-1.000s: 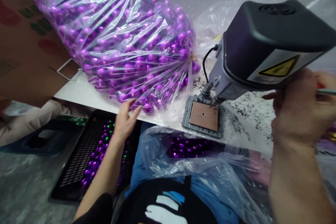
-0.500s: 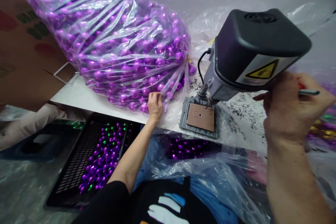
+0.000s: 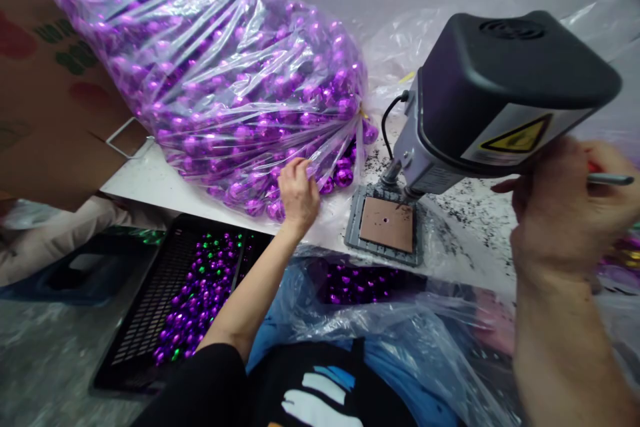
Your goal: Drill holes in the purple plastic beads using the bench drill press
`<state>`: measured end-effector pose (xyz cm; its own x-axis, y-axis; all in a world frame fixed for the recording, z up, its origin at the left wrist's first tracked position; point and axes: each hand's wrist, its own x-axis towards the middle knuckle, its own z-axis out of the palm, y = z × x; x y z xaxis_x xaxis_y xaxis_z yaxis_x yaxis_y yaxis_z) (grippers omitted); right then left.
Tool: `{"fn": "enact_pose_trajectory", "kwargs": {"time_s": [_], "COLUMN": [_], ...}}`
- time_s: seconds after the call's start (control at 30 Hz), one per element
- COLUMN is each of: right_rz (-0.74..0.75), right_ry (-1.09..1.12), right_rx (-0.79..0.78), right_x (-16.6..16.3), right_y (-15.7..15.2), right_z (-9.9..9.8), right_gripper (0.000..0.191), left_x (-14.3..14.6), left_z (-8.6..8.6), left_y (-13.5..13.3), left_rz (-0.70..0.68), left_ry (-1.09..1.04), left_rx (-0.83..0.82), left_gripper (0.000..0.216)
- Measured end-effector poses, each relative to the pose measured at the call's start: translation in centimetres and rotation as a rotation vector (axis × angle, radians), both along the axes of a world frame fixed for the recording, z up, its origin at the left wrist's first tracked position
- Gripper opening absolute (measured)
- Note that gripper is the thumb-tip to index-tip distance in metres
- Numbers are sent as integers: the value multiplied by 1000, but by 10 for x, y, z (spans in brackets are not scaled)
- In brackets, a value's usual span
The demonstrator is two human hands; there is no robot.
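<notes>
A big clear plastic bag (image 3: 210, 73) full of shiny purple balls lies on the bench, with loose purple balls (image 3: 343, 173) showing at its mouth. My left hand (image 3: 299, 195) is at that mouth, its curled fingers on the film. A drill-press-like machine (image 3: 510, 93) with a dark motor housing and warning label stands to the right. Beneath its head lies a brown square board (image 3: 387, 223) with a small hole, on a grey metal base (image 3: 356, 230). My right hand (image 3: 560, 213) is closed beside the housing around a thin grey rod (image 3: 611, 179) with a red part; its far fingers are hidden.
Below the bench, a black crate (image 3: 135, 327) holds small purple and green balls. A cardboard box (image 3: 55, 127) rises at the left, near another person's sleeve (image 3: 65, 237). Dark shavings (image 3: 475, 213) litter the white bench. Loose clear plastic (image 3: 390, 320) hangs over my lap.
My left hand has shifted slightly up, drawing the bag's film, and more purple balls show at the mouth. My right hand stays by the machine. The view has moved a little.
</notes>
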<state>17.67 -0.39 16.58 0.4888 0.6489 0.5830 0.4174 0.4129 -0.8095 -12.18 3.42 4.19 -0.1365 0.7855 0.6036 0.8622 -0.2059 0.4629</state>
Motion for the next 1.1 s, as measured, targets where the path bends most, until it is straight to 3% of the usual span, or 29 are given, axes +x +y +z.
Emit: {"fn": "enact_pose_trajectory", "kwargs": {"time_s": [0.07, 0.13, 0.23, 0.3, 0.37, 0.43, 0.57, 0.67, 0.9, 1.1], "right_rz": [-6, -8, -5, 3, 24, 44, 55, 70, 100, 114], "right_ry": [8, 18, -5, -26, -26, -14, -20, 25, 46, 14], "right_rx": [3, -1, -38, -70, -87, -90, -62, -61, -60, -34], "right_x": [0, 0, -1, -2, -3, -3, -4, -5, -1, -1], "right_y": [1, 1, -1, -4, -6, -6, 1, 8, 20, 20], "right_z": [0, 0, 1, 3, 5, 7, 13, 19, 25, 24], "right_gripper": [46, 45, 46, 45, 45, 44, 47, 45, 44, 44], "left_x": [24, 43, 56, 54, 50, 45, 45, 52, 80, 92], "left_z": [-3, -6, -8, -7, -6, -7, -12, -15, -23, -29], "left_y": [4, 16, 34, 38, 32, 19, -8, -15, -10, -13], "left_rz": [-201, -299, -234, -214, -284, -443, -738, -753, -634, -565], "left_ry": [91, 200, 305, 247, 26, -341, -1073, -1249, -1006, -515], "left_rx": [-47, -180, -364, -413, -408, -447, -788, -885, -819, -580], "left_gripper": [32, 33, 40, 39, 38, 40, 58, 65, 57, 43]}}
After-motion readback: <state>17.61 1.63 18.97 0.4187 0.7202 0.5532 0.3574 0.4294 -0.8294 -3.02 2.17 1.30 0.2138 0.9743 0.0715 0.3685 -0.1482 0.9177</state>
